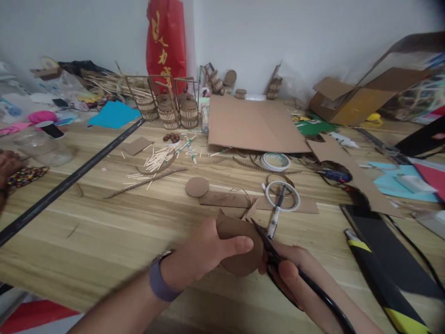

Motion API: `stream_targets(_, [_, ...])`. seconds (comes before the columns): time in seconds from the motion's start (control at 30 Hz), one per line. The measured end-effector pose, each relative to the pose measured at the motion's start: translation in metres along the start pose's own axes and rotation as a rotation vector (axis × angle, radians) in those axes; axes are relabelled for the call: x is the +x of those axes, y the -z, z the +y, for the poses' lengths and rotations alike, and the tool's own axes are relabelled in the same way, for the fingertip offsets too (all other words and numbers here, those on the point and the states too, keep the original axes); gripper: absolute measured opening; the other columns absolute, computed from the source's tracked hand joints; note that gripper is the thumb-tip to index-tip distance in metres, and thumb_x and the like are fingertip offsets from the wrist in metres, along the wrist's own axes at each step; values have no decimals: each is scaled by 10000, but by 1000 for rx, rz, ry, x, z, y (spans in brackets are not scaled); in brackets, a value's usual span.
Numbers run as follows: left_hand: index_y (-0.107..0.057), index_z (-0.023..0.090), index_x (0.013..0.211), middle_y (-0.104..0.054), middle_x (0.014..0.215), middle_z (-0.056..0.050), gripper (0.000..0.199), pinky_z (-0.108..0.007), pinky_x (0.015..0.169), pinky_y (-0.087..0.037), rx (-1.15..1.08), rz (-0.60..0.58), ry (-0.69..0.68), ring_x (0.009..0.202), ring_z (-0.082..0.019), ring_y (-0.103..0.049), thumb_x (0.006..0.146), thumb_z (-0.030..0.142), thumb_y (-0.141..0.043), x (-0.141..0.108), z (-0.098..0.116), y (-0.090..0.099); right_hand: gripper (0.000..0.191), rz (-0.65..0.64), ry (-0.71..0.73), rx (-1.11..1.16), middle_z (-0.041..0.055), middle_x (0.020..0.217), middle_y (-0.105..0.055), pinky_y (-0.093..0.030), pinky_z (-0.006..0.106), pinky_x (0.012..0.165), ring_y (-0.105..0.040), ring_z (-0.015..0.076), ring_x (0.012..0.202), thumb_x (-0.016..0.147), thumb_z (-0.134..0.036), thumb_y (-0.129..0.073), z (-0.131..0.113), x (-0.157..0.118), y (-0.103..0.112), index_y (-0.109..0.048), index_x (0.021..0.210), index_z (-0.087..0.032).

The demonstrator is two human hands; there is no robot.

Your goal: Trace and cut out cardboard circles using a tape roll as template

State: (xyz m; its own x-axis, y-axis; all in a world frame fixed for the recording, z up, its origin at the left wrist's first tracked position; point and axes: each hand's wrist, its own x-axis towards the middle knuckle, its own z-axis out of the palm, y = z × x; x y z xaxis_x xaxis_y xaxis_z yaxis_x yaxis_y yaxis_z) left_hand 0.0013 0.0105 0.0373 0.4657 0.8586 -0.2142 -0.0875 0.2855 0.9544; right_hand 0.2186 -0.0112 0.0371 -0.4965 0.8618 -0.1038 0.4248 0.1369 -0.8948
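Note:
My left hand [212, 243] grips a roughly round piece of cardboard [239, 260], its thumb lying flat across the top face. In my right hand [290, 264] is a pair of black-handled scissors [274, 254], with the blades against the right edge of the cardboard. The fingers below are partly hidden. Just beyond lie a cardboard strip [225, 199], a smaller cardboard disc [197, 187], and a pen [276, 215] resting over a white tape roll [297, 199].
A large cardboard sheet [257, 123] lies behind, beside small stick-sided buckets [189, 113]. Loose wooden sticks [158, 159] are scattered left of centre. A yellow-and-black utility knife [382, 283] lies at right. Another person's hand [9, 164] is at the far left, near beads [28, 178].

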Motion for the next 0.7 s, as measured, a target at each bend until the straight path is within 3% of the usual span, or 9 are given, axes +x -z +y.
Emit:
stream_targets(0.3, [-817,203,975,-823,1000,-28,325,-346,938,-522,6,-7,19,1033,-265,-714,793,472,-810,-1,2,1,803,2,10,-9,-22,603,-464,-313,269,489,-378,136,527,871,-911,-262,-2,0,0,-611,731,-202])
stream_targets(0.7, [-812,189,906,-812,908,-34,265,-349,904,-527,19,-61,18,957,-260,-723,820,437,-775,0,1,3,784,-57,11,-11,-17,659,-453,-289,284,522,-397,155,585,856,-918,-299,-1,3,6,-606,820,-198])
